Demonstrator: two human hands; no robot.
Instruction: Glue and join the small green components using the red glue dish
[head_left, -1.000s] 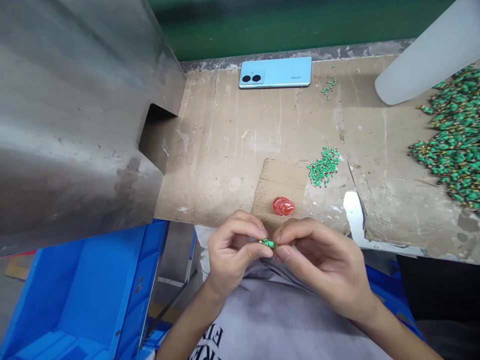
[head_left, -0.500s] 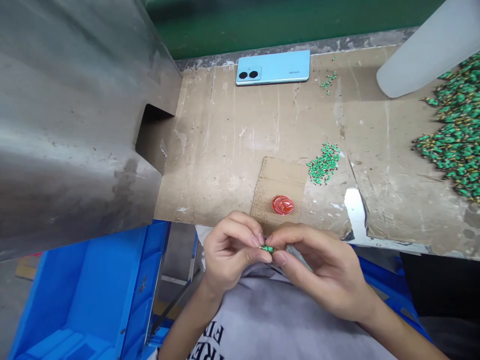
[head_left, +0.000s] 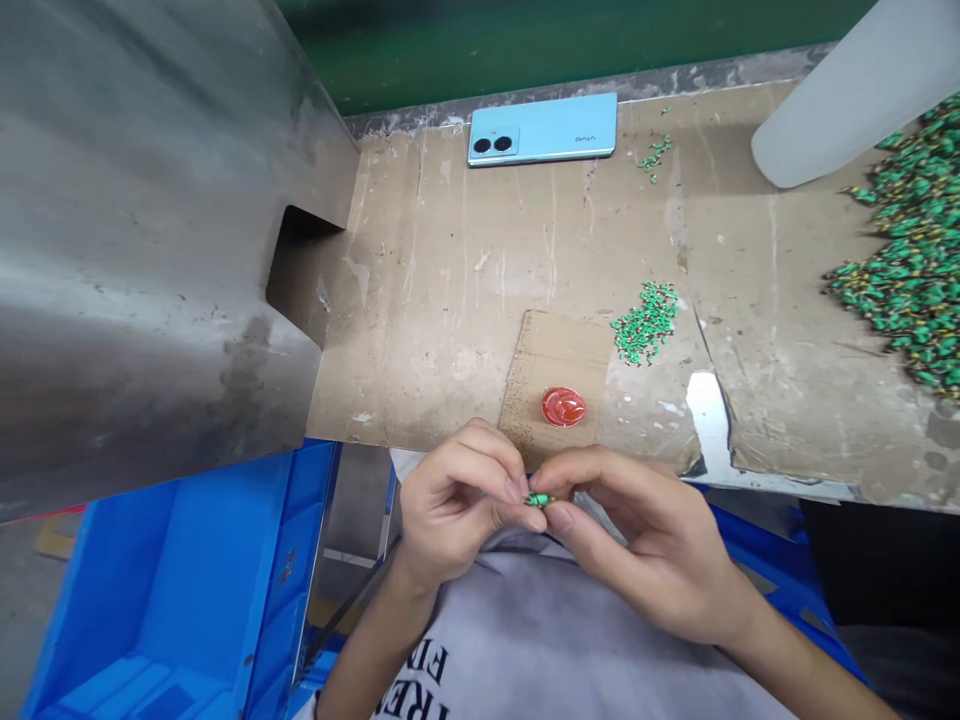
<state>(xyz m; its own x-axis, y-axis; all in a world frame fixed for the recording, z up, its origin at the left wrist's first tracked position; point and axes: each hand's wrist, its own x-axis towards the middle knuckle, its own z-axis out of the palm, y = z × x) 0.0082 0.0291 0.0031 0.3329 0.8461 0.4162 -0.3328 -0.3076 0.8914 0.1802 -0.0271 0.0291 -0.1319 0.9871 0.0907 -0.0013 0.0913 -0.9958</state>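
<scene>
Between the fingertips of both hands is a small green piece [head_left: 538,499] with dark and yellowish ends; its exact kind is too small to tell. My left hand [head_left: 466,497] pinches it at its left end, thumb below and fingers above. My right hand [head_left: 643,535] closes thumb and forefinger on its right end. Just beyond the hands, a small dish of red paste [head_left: 563,407] sits on a cardboard scrap [head_left: 566,340]. Beside that scrap lies a small heap of tiny green parts [head_left: 646,322].
A light blue phone [head_left: 542,130] lies at the back of the cardboard-covered table [head_left: 442,280]. To the right are a large pile of green-and-yellow pieces [head_left: 919,260] and a whitish translucent cylinder [head_left: 847,95]. A metal housing [head_left: 150,250] stands left, above a blue crate [head_left: 202,570].
Both hands stay together at the table's front edge. The green piece has turned slightly between the fingertips and shows a little more. The whole view has shifted slightly.
</scene>
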